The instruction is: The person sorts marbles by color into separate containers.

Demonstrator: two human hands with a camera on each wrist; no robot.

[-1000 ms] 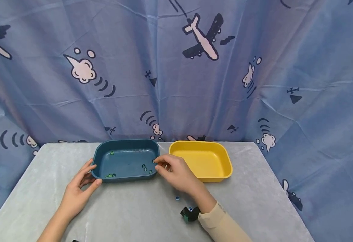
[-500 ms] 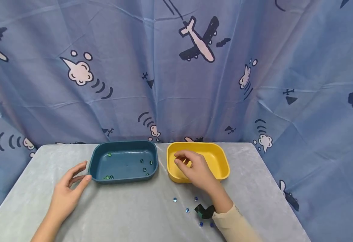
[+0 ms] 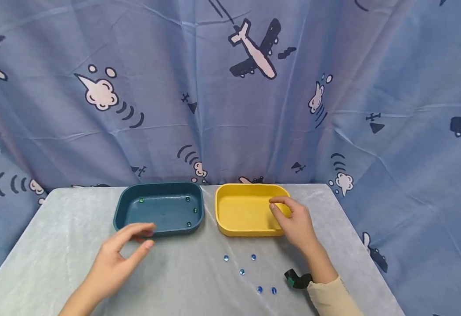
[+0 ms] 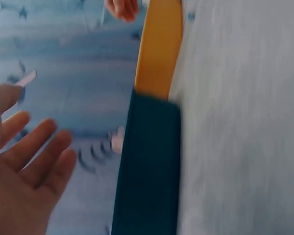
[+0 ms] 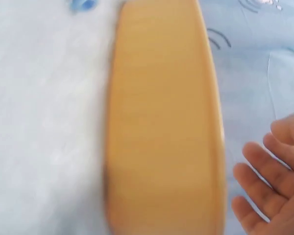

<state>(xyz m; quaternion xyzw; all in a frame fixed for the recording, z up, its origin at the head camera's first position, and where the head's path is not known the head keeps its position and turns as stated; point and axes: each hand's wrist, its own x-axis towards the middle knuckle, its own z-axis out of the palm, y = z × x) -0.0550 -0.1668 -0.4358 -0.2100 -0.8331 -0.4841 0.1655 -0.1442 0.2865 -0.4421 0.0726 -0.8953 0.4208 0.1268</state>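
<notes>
The teal tray point(image 3: 167, 231) stands at the back left of the table. Small glass beads lie in it, among them a green bead point(image 3: 141, 200) and a darker bead point(image 3: 195, 210). My left hand point(image 3: 113, 263) hovers before its front left corner, fingers loosely bent and holding nothing; it hides that corner. In the left wrist view the left hand point(image 4: 34, 166) is apart from the teal tray point(image 4: 149, 166). My right hand point(image 3: 297, 221) hangs by the right side of the yellow tray point(image 3: 250, 230). Nothing shows between its relaxed fingers point(image 5: 264, 174) in the right wrist view.
Several blue glass beads point(image 3: 242, 272) lie scattered on the grey-covered table point(image 3: 191, 285) before the yellow tray. A black curved piece point(image 3: 297, 279) sits at the right wrist. A blue patterned curtain point(image 3: 230, 109) hangs behind the table.
My right hand has moved right from the teal tray, across the yellow tray to its right side. My left hand has left the teal tray's side and shifted right, before its front corner.
</notes>
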